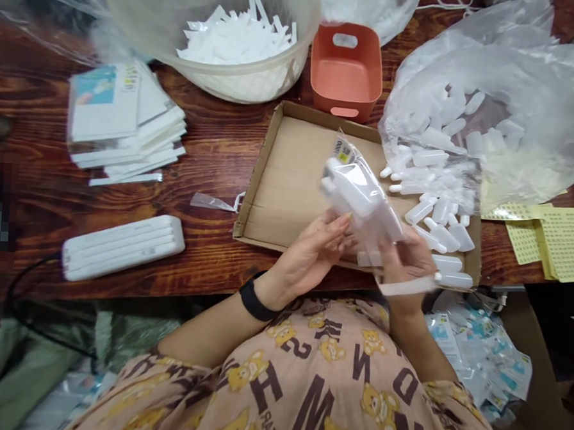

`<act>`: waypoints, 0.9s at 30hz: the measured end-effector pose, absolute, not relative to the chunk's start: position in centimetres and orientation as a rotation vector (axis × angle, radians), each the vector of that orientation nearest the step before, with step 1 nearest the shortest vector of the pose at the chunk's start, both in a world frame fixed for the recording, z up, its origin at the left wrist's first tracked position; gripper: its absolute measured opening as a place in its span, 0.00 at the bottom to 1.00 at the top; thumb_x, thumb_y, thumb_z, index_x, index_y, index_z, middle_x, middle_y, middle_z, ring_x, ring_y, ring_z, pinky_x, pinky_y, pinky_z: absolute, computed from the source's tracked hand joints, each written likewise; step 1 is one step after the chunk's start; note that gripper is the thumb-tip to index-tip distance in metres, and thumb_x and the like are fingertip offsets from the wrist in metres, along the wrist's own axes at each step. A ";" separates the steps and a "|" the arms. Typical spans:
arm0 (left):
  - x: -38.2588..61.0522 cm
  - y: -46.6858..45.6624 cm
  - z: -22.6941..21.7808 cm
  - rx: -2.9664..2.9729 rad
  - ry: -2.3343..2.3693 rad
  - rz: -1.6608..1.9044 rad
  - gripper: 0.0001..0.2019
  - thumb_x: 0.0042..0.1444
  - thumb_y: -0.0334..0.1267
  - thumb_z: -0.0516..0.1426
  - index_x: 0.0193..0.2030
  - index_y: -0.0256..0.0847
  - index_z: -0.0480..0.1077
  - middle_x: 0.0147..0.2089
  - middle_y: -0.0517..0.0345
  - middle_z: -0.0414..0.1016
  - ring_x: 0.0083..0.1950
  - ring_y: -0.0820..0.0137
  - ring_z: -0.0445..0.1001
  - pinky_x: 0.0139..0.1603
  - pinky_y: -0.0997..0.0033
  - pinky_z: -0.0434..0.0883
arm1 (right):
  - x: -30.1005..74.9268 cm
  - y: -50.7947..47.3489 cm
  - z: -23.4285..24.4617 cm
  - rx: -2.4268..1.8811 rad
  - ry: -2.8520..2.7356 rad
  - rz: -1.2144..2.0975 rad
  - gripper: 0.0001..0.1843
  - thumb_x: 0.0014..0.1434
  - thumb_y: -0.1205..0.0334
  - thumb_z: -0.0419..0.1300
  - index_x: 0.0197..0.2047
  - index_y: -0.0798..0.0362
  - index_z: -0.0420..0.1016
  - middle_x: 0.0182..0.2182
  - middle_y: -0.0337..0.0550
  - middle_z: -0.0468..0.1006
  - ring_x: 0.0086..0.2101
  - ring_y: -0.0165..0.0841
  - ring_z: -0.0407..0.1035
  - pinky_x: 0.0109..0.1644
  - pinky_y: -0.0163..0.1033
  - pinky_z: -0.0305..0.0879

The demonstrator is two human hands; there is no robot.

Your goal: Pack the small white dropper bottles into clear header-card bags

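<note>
A clear plastic bag (387, 223) with white, rounded plastic pieces and a printed card inside is tilted above the cardboard tray (289, 176). My right hand (407, 263) grips the bag near its lower end, where a whitish strip (411, 286) hangs blurred. From the left, my left hand (314, 248) holds the bag's lower edge between thumb and fingers; some fingers are hidden behind it. Loose translucent white pieces (442, 236) with narrow tips lie heaped in the tray's right side, just beyond my right hand.
A large bowl (246, 84) of white strips and an orange basket (346, 83) stand behind the tray. At left are stacked card packets (104, 115) and a white sealer-like device (124, 246). A bag of white pieces (520, 79) and yellow label sheets (562, 245) lie right; filled packets (482, 353) sit below.
</note>
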State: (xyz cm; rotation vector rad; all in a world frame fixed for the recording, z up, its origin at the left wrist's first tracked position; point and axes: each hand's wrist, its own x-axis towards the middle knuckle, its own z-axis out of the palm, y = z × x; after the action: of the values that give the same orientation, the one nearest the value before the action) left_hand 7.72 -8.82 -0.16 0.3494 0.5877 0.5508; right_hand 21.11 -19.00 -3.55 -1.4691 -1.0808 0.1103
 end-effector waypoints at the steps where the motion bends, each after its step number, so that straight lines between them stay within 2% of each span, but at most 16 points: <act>1: 7.4 -8.5 -0.5 0.354 0.606 0.524 0.13 0.60 0.37 0.73 0.50 0.40 0.82 0.51 0.53 0.86 0.49 0.68 0.84 0.56 0.70 0.78 | 21.9 -19.2 -2.9 -1.471 -1.167 -0.001 0.11 0.69 0.66 0.67 0.53 0.44 0.83 0.49 0.42 0.86 0.51 0.39 0.83 0.57 0.52 0.83; 4: 6.1 -7.5 -0.9 0.392 0.595 0.383 0.18 0.64 0.48 0.70 0.55 0.39 0.83 0.53 0.46 0.86 0.51 0.64 0.85 0.55 0.67 0.79 | 24.1 -19.6 -0.9 -1.479 -1.556 -0.243 0.24 0.67 0.73 0.68 0.59 0.37 0.83 0.53 0.40 0.86 0.55 0.41 0.81 0.60 0.54 0.81; 6: 5.3 -7.0 -0.8 0.488 0.528 0.298 0.24 0.62 0.54 0.70 0.57 0.40 0.83 0.52 0.43 0.87 0.50 0.60 0.86 0.54 0.63 0.80 | 25.0 -19.6 -0.1 -1.488 -1.776 -0.254 0.28 0.68 0.74 0.66 0.64 0.34 0.80 0.56 0.40 0.85 0.58 0.41 0.80 0.62 0.54 0.80; 9: 5.0 -6.4 -0.7 0.634 0.485 0.281 0.24 0.58 0.49 0.74 0.57 0.40 0.84 0.55 0.43 0.87 0.48 0.59 0.86 0.52 0.61 0.82 | 25.3 -19.5 0.1 -1.495 -1.957 -0.210 0.31 0.70 0.72 0.64 0.68 0.29 0.76 0.59 0.37 0.84 0.59 0.41 0.79 0.62 0.53 0.79; 13: 5.0 -5.7 -0.7 0.693 0.489 0.305 0.22 0.59 0.42 0.74 0.60 0.42 0.83 0.56 0.45 0.87 0.45 0.62 0.87 0.47 0.65 0.83 | 25.4 -19.5 -0.1 -1.481 -2.052 -0.156 0.32 0.70 0.70 0.65 0.69 0.28 0.74 0.60 0.37 0.82 0.61 0.41 0.77 0.64 0.54 0.77; 16: 4.5 -5.4 -0.4 0.671 0.578 0.365 0.34 0.57 0.38 0.75 0.70 0.49 0.76 0.54 0.48 0.87 0.44 0.61 0.87 0.46 0.64 0.84 | 25.6 -20.2 -0.3 -1.547 -1.898 -0.012 0.33 0.69 0.66 0.67 0.72 0.33 0.72 0.65 0.45 0.77 0.64 0.46 0.74 0.67 0.59 0.75; 17: 4.3 -5.4 -0.3 0.645 0.618 0.383 0.39 0.56 0.37 0.75 0.74 0.52 0.72 0.52 0.49 0.88 0.43 0.60 0.87 0.47 0.63 0.84 | 25.6 -20.6 -0.4 -1.584 -1.763 0.077 0.32 0.69 0.64 0.67 0.73 0.36 0.71 0.64 0.48 0.77 0.63 0.47 0.75 0.65 0.58 0.77; 19: 3.8 -5.4 -0.1 0.621 0.659 0.378 0.47 0.56 0.36 0.75 0.80 0.57 0.63 0.47 0.52 0.88 0.41 0.59 0.87 0.50 0.58 0.84 | 25.3 -21.3 -0.6 -1.632 -1.446 0.326 0.30 0.72 0.58 0.64 0.75 0.40 0.69 0.58 0.49 0.81 0.55 0.43 0.80 0.55 0.51 0.83; 21: 3.6 -5.5 -0.1 0.715 0.616 0.318 0.44 0.60 0.36 0.73 0.80 0.58 0.62 0.48 0.55 0.88 0.44 0.61 0.86 0.53 0.58 0.83 | 24.7 -21.6 -0.6 -1.654 -1.170 0.666 0.29 0.75 0.52 0.61 0.76 0.39 0.66 0.49 0.46 0.85 0.44 0.39 0.83 0.44 0.44 0.85; 24: 3.4 -5.4 -0.4 0.976 0.523 0.238 0.29 0.68 0.35 0.66 0.74 0.53 0.72 0.62 0.55 0.84 0.54 0.65 0.83 0.58 0.65 0.80 | 24.0 -21.4 -0.3 -1.644 -0.888 1.090 0.33 0.72 0.47 0.66 0.75 0.37 0.66 0.38 0.40 0.86 0.33 0.36 0.82 0.39 0.44 0.85; 25: 3.4 -5.3 -0.5 1.037 0.520 0.223 0.25 0.69 0.34 0.64 0.72 0.51 0.74 0.66 0.55 0.82 0.55 0.67 0.81 0.60 0.66 0.79 | 23.9 -21.2 -0.2 -1.636 -0.821 1.167 0.33 0.69 0.46 0.68 0.74 0.38 0.68 0.35 0.38 0.85 0.30 0.35 0.81 0.38 0.45 0.86; 27: 3.5 -5.1 -0.6 1.077 0.540 0.171 0.24 0.71 0.32 0.62 0.71 0.49 0.75 0.66 0.54 0.82 0.53 0.71 0.81 0.58 0.68 0.78 | 24.0 -20.8 0.1 -1.618 -0.742 1.228 0.31 0.65 0.46 0.73 0.68 0.39 0.75 0.32 0.35 0.84 0.28 0.33 0.80 0.35 0.43 0.86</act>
State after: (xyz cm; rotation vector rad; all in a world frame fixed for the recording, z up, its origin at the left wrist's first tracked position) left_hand 3.48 -5.09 -0.62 1.0766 0.5396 0.1710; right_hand 24.00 -20.82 0.08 -1.6180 -0.7420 1.2282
